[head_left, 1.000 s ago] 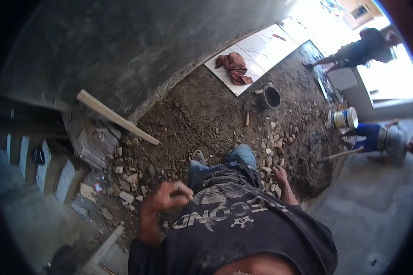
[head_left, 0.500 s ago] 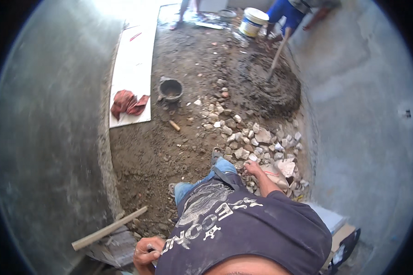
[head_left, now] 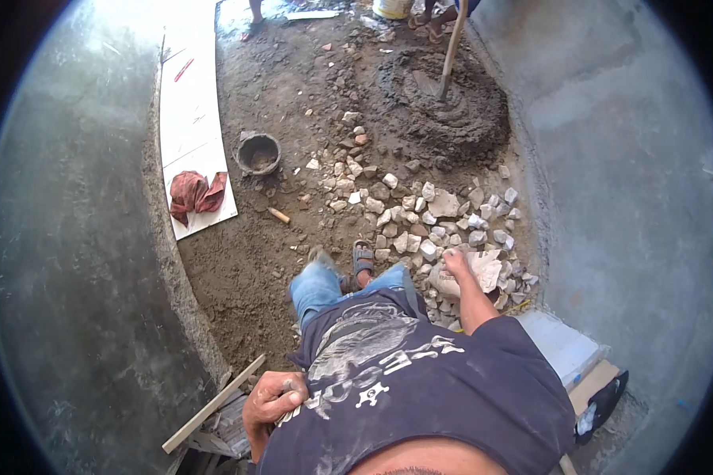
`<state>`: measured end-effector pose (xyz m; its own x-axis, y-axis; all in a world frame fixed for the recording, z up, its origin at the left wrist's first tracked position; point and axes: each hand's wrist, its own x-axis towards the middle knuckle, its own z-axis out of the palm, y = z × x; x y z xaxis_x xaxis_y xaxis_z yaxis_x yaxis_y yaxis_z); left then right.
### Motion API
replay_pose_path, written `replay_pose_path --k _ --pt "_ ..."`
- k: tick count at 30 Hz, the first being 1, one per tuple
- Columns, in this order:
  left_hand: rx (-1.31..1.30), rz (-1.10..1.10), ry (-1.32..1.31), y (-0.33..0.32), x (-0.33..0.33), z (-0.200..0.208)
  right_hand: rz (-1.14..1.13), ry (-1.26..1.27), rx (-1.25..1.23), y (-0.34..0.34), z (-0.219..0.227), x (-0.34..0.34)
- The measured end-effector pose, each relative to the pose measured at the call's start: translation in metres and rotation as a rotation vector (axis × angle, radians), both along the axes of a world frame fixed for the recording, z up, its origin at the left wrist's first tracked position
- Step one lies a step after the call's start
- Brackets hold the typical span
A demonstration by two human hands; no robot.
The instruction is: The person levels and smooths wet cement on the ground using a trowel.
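My left hand hangs beside the hem of my dark shirt, its fingers curled. What they hold, if anything, is hidden. My right hand is lowered on the right, in front of a crumpled paper sack that lies on the broken stones. Its fingers look curled too; whether it touches the sack I cannot tell, nor whether anything is in it. A wooden strip leans near my left hand over some boards.
A heap of wet mortar has a wooden-handled tool standing in it. A black bucket and a short wooden handle are on the dirt. A red cloth lies on a white panel. Other people's feet show at the top.
My view has shifted forward and down, and my feet have stepped. The right hand now overlaps the sack, and the left hand has come up closer to the shirt's side.
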<state>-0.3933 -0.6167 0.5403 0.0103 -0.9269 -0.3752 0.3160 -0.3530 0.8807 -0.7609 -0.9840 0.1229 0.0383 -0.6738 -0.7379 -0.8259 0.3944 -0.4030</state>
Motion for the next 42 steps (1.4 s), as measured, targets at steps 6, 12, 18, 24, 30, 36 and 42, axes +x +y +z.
replay_pose_path --k 6,12,18,24,30,36,42 --pt "-0.328 -0.089 -0.027 -0.075 0.034 -0.033 0.400 -0.132 0.032 0.023 0.018 0.110" --pt "-0.017 -0.275 0.220 -0.100 0.098 -0.095 0.660 -0.132 0.081 0.008 0.061 0.206" --pt "0.435 0.249 -0.342 -0.068 0.083 -0.305 0.964 0.077 -0.089 -0.027 0.054 0.273" --pt "0.959 -0.163 -0.169 -0.074 -0.024 -0.430 1.493 0.034 0.259 0.007 -0.076 0.388" --pt "1.150 0.171 -0.247 -0.117 -0.069 -0.490 1.882 -0.090 -0.014 0.053 -0.370 0.538" --pt "1.330 0.338 -0.311 -0.100 -0.095 -0.532 1.825 -0.251 -0.289 0.227 -0.529 0.647" --pt "1.223 0.335 -0.183 -0.114 -0.093 -0.552 1.701 -0.252 -0.542 0.185 -0.595 0.628"
